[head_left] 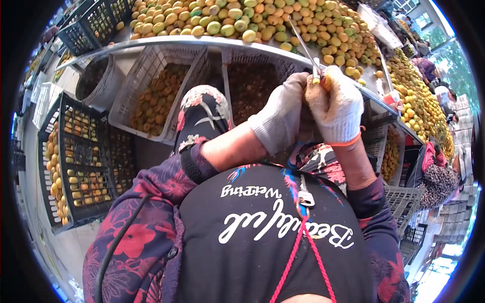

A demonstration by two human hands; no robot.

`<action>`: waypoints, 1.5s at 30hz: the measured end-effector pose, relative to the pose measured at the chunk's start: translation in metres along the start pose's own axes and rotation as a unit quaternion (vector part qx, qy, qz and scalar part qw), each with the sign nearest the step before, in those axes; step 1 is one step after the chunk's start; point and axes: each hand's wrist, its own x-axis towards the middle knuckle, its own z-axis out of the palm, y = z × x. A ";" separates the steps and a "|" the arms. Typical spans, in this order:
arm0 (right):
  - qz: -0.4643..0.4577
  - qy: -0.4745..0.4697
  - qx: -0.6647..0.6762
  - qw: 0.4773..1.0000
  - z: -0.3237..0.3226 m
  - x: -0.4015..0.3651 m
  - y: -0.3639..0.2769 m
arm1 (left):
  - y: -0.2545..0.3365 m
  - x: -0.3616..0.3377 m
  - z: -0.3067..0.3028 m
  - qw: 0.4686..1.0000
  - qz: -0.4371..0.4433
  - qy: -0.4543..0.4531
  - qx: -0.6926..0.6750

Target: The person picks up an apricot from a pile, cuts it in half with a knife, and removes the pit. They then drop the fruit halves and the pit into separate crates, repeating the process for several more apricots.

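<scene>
My right hand [336,106], in a white knitted glove with an orange cuff edge, is closed around a knife [305,44]. Its thin metal blade points up and away over the table edge, and a yellowish end shows at my fingers. Right beside it my left hand [280,113], in a greyer, soiled glove, is closed with its fingertips close to the knife handle. What those fingers hold, if anything, is hidden. Just beyond both hands, small yellow, orange and green fruit [247,17], apricot-like, lies heaped on a metal-edged table [222,41].
Under the table stand a white crate [121,108] of fruit, another crate [270,55] of dark brown bits and a bucket [108,83]. Black crates [76,166] of fruit are at left. More fruit [422,108] and other people [429,68] are at right.
</scene>
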 end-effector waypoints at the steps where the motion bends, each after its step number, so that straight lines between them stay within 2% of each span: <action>1: -0.020 -0.011 0.002 1.000 -0.002 0.004 0.000 | 0.001 0.001 -0.002 1.000 -0.001 -0.005 0.010; 3: -0.070 -0.015 -0.002 0.997 -0.002 0.006 0.003 | 0.001 0.005 -0.011 1.000 -0.004 -0.008 0.016; 5: -0.084 -0.045 0.006 0.995 -0.006 0.006 0.007 | -0.001 0.020 -0.029 0.992 -0.032 -0.114 0.031; 6: -0.097 -0.072 0.011 0.993 -0.009 0.005 0.009 | -0.005 0.028 -0.034 0.993 -0.031 -0.113 0.031; 8: -0.131 -0.081 -0.001 0.988 -0.008 -0.002 0.012 | -0.018 0.051 -0.044 0.988 0.028 -0.145 0.040; 9: -0.143 -0.073 0.013 0.987 -0.010 -0.005 0.010 | -0.015 0.050 -0.047 0.970 0.042 -0.237 0.046; 10: -0.153 -0.064 0.027 0.986 -0.010 -0.009 0.008 | -0.017 0.050 -0.045 0.970 0.043 -0.237 0.045; 12: -0.120 -0.068 0.031 0.990 -0.013 -0.017 0.003 | -0.018 0.043 -0.032 0.993 0.050 -0.091 0.050; 13: -0.062 -0.072 0.017 0.995 -0.016 -0.019 -0.005 | -0.013 0.057 -0.042 0.972 0.089 -0.216 0.012; 14: -0.001 -0.074 0.002 0.997 -0.018 -0.020 -0.011 | -0.017 0.059 -0.040 0.977 0.145 -0.126 0.088; 16: 0.039 -0.037 -0.007 0.999 -0.015 -0.030 -0.012 | -0.011 0.030 -0.025 0.987 0.127 -0.038 0.089; 17: 0.027 -0.005 0.002 1.000 -0.014 -0.034 -0.010 | -0.012 0.025 -0.028 0.987 0.118 -0.047 0.102; 18: 0.017 0.027 0.005 0.999 -0.014 -0.038 -0.006 | -0.012 0.028 -0.029 0.979 0.149 -0.062 0.124; 19: 0.046 0.045 0.042 0.997 -0.014 -0.042 -0.001 | -0.009 0.029 -0.036 0.983 0.105 -0.108 0.102; 20: 0.117 0.040 0.109 0.986 -0.022 -0.044 -0.004 | -0.005 0.031 -0.042 0.984 0.058 -0.152 0.079; 22: 0.209 0.066 0.206 0.954 -0.027 -0.047 -0.002 | -0.002 0.038 -0.046 0.984 0.074 -0.157 0.037; 23: 0.227 0.079 0.234 0.942 -0.028 -0.048 -0.002 | -0.002 0.040 -0.044 0.983 0.085 -0.166 0.007; 24: 0.235 0.088 0.252 0.935 -0.028 -0.047 -0.004 | -0.001 0.041 -0.046 0.974 0.067 -0.218 0.008; 25: 0.238 0.096 0.250 0.934 -0.026 -0.047 -0.006 | -0.002 0.042 -0.045 0.972 0.057 -0.227 0.002; 27: 0.176 0.075 0.249 0.949 -0.021 -0.043 -0.011 | -0.007 0.039 -0.040 0.975 0.066 -0.214 -0.014; 28: 0.178 0.022 0.196 0.964 -0.021 -0.041 -0.015 | -0.013 0.038 -0.035 0.978 0.083 -0.191 -0.023; 30: 0.140 0.038 0.124 0.982 -0.017 -0.041 -0.009 | -0.016 0.039 -0.031 0.984 0.073 -0.165 0.000; 32: 0.190 0.044 0.116 0.974 -0.018 -0.040 -0.002 | -0.019 0.039 -0.029 0.992 0.057 -0.108 0.035; 34: 0.192 0.060 0.089 0.975 -0.017 -0.041 -0.002 | -0.024 0.035 -0.024 0.991 0.080 -0.093 0.048; 37: 0.211 0.116 0.151 0.959 -0.029 -0.039 -0.004 | -0.024 0.044 -0.030 0.988 0.078 -0.114 0.063; 39: 0.153 0.137 0.059 0.977 -0.043 -0.038 0.012 | -0.014 0.044 -0.038 0.969 0.011 -0.243 0.048; 40: 0.109 0.150 0.002 0.983 -0.050 -0.038 0.017 | -0.014 0.043 -0.037 0.969 0.010 -0.243 0.051; 42: 0.168 0.160 0.058 0.971 -0.059 -0.039 0.015 | -0.012 0.038 -0.034 0.975 0.011 -0.220 -0.021; 44: 0.277 0.178 0.306 0.893 -0.070 -0.039 0.000 | -0.014 0.034 -0.031 0.971 0.002 -0.240 -0.005; 45: 0.285 0.209 0.403 0.844 -0.070 -0.036 -0.005 | -0.016 0.032 -0.023 0.984 0.004 -0.176 -0.003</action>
